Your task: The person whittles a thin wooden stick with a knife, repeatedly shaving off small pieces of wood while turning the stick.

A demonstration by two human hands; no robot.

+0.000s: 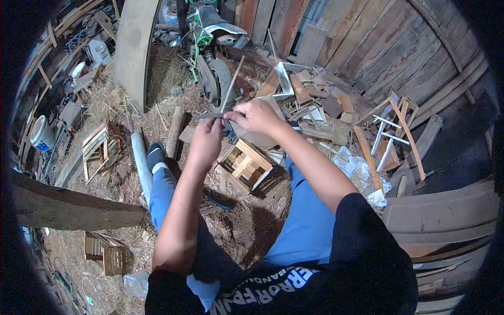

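Observation:
My left hand (206,144) is closed, its fingertips against a dark, flat, narrow piece (209,115) whose kind I cannot make out. My right hand (256,116) is closed beside it, pinching near the lower end of a thin wooden stick (233,82) that slants up and away. Stick and dark piece meet between my fingers, where the exact grip is hidden. Below my hands, between my legs, a small slatted wooden crate (245,165) rests tilted on the ground, apart from both hands.
Wood offcuts (336,102) are piled ahead right, near a wooden frame (391,139) and clear plastic bag (349,165). A motorbike (212,63) stands ahead. Slatted crates (105,253) lie at left near a thick beam (79,209). A white bucket (42,134) stands far left.

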